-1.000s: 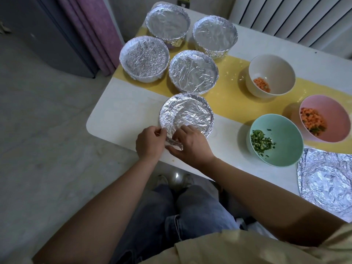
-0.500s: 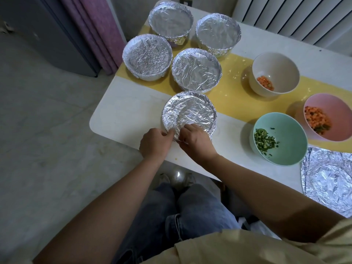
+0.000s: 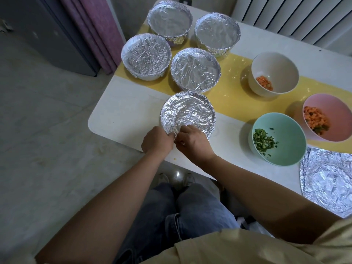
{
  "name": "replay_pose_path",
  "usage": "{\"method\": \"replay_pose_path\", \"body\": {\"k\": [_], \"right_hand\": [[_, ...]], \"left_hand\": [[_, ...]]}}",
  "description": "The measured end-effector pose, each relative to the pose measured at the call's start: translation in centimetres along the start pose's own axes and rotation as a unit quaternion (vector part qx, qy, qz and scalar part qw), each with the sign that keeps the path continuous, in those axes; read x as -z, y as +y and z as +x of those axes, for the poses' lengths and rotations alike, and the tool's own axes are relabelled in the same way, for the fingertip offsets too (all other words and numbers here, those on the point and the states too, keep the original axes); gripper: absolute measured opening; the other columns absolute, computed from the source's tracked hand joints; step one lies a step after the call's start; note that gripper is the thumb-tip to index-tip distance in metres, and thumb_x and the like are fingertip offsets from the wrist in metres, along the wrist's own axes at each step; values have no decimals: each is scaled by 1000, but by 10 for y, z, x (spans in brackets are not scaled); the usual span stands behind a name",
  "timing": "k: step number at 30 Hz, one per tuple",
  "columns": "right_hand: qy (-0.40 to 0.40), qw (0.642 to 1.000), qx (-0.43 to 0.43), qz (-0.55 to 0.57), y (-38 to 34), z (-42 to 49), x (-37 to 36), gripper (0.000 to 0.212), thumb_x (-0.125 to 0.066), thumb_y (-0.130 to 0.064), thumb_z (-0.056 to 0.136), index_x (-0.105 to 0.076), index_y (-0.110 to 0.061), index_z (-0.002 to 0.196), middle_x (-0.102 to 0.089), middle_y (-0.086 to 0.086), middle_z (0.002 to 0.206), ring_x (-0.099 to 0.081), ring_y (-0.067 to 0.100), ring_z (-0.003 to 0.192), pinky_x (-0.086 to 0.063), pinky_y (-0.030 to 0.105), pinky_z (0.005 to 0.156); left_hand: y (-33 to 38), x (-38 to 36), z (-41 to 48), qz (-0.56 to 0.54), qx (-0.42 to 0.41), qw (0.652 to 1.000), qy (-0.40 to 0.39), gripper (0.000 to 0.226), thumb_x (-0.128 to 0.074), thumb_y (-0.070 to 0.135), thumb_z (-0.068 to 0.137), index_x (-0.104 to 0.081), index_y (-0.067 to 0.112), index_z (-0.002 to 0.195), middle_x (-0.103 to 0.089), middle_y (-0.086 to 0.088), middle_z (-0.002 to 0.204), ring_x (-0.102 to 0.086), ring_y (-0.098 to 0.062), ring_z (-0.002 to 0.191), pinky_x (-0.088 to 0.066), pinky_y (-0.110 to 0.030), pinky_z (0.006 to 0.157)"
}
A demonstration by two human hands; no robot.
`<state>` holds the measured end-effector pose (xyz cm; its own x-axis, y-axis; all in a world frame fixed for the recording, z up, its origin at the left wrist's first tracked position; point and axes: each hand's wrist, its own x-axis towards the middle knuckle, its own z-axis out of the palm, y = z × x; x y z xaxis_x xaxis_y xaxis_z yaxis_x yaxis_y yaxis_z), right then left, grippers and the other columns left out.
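five foil-covered bowls, three open bowls, one loose foil sheet [image 3: 329,180] and two hands. the yellow strip [image 3: 234,96] across the white table [image 3: 123,119] is the marker.

four other foil-covered bowls [image 3: 195,70] crowd the strip's left end, two on it and two at its far side. the white bowl [image 3: 276,65] with a few orange bits sits on the strip. the pink bowl [image 3: 335,111] with orange dice sits on its right end. the green bowl [image 3: 285,134] with chopped greens stands just off the strip's near side, and the foil sheet lies further out on that side.

the nearest foil-covered bowl [image 3: 188,113] stands just off the strip's near side, touching none of the others.

the left hand [image 3: 157,141] and right hand [image 3: 194,142] meet at its near rim. both have their fingers tightly curled, pinching the crumpled foil edge there, and their knuckles almost touch.

bare white table runs along the strip's near side to the rounded left corner. the hands hang over the table's front edge.
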<state>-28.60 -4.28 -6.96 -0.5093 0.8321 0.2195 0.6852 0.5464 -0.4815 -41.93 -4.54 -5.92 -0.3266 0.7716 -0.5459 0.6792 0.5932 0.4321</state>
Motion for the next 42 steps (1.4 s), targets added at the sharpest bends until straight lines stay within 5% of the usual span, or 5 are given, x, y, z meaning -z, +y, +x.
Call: {"method": "replay_pose_path", "body": {"k": [4,9,17,35,42], "right_hand": [[-5,1000,-6,5,-1,1,1,13,-74,-2,65,-63,-6,59,-54,9,62,-54,30,57,-39,28,45],[-29,999,20,25,8,-4,10,28,-63,-35,86,-67,-7,82,-59,7,75,-54,26,66,-43,32,58],[-25,999,36,-15,10,-3,7,13,-71,-4,71,-60,-7,65,-55,8,65,-52,30,58,-45,33,50],[-22,999,43,-12,10,0,3,10,-63,-4,70,-64,-9,61,-56,5,63,-53,28,57,-46,33,46],[-53,994,85,-38,21,-3,14,35,-76,-40,74,-71,-8,86,-62,8,78,-58,31,68,-49,34,57]], "left_hand": [[6,2,5,18,-9,1000,8,31,-51,35,85,-72,12,83,-73,-4,78,-70,-26,73,-56,-34,71],[5,8,10,51,-21,998,25,29,-52,29,89,-68,7,81,-69,-8,77,-66,-29,73,-41,-28,59],[5,10,11,37,-28,999,17,31,-51,32,87,-71,11,77,-72,-4,73,-69,-24,68,-59,-38,71],[4,2,-6,-67,19,998,-9,40,-46,42,80,-70,9,76,-72,-8,75,-71,-31,72,-60,-45,76],[5,14,8,-65,12,997,-26,41,-48,35,93,-70,6,73,-70,-3,56,-72,-21,61,-60,-40,77]]}}
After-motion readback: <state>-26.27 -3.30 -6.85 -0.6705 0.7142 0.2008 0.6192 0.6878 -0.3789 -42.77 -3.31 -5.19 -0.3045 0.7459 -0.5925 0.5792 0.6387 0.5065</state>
